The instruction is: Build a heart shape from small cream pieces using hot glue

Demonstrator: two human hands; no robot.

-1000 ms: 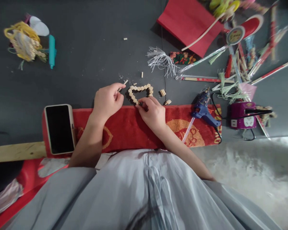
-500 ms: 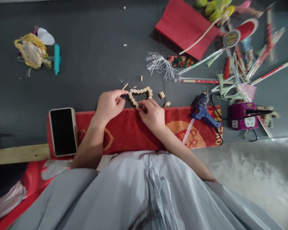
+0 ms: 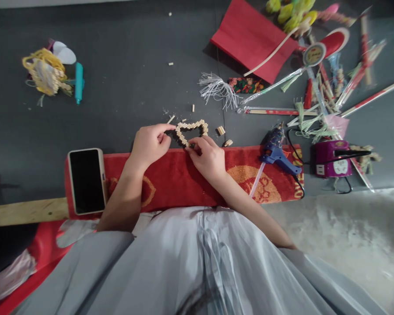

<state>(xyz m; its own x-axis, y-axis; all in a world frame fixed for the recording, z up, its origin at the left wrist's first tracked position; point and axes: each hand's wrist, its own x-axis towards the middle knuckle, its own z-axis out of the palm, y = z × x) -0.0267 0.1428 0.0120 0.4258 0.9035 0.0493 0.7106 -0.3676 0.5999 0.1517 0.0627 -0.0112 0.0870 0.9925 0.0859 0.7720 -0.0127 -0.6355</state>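
Note:
A small heart-shaped frame (image 3: pixel 192 126), built of short pale stick pieces, rests on the grey table at the towel's far edge. The stretched index finger of my left hand (image 3: pixel 152 142) touches its left side; the other fingers curl in and hold nothing that I can see. Thumb and fingers of my right hand (image 3: pixel 210 158) pinch the lower part of the heart and hide its right lower side. Two small glued stick bundles, one upper (image 3: pixel 221 130) and one lower (image 3: pixel 228 142), lie just right of it. Loose stick pieces (image 3: pixel 193 107) are scattered beyond.
A blue hot glue gun (image 3: pixel 277 155) lies on the red towel (image 3: pixel 177 183), with a phone (image 3: pixel 87 181) at its left end. A purple power socket (image 3: pixel 333 159), red paper (image 3: pixel 249 39) and wrapped sticks crowd the right. Yellow cord (image 3: pixel 44 65) and a teal pen (image 3: pixel 79 83) lie far left.

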